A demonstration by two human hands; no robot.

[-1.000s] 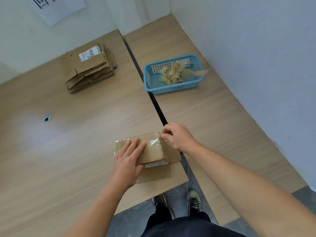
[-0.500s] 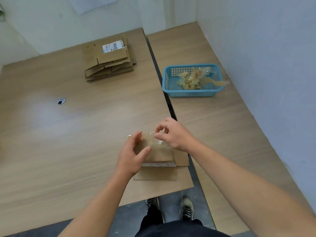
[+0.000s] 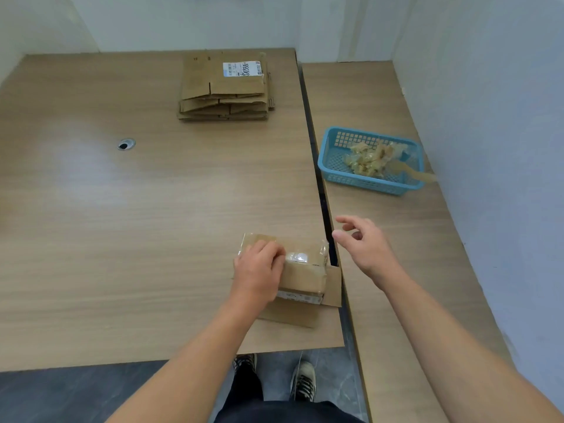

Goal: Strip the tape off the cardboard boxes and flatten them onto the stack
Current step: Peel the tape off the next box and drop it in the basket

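Note:
A small cardboard box (image 3: 302, 273), still wrapped in clear tape, lies near the front right corner of the left table, with flaps spread under it. My left hand (image 3: 258, 270) rests on the box's left part with fingers curled over its top, holding it down. My right hand (image 3: 361, 244) hovers just right of the box, apart from it, fingers loosely spread and holding nothing. A stack of flattened boxes (image 3: 224, 87) with a white label sits at the far edge of the same table.
A blue plastic basket (image 3: 335, 172) holding crumpled tape strips stands on the right table. A dark gap (image 3: 317, 178) runs between the two tables. A cable hole (image 3: 126, 144) is in the left table. Walls close off the far and right sides.
My right hand has left the box's top right corner and drawn off to the right, holding nothing. My left hand shifted from pinching the box edge to holding its left part down.

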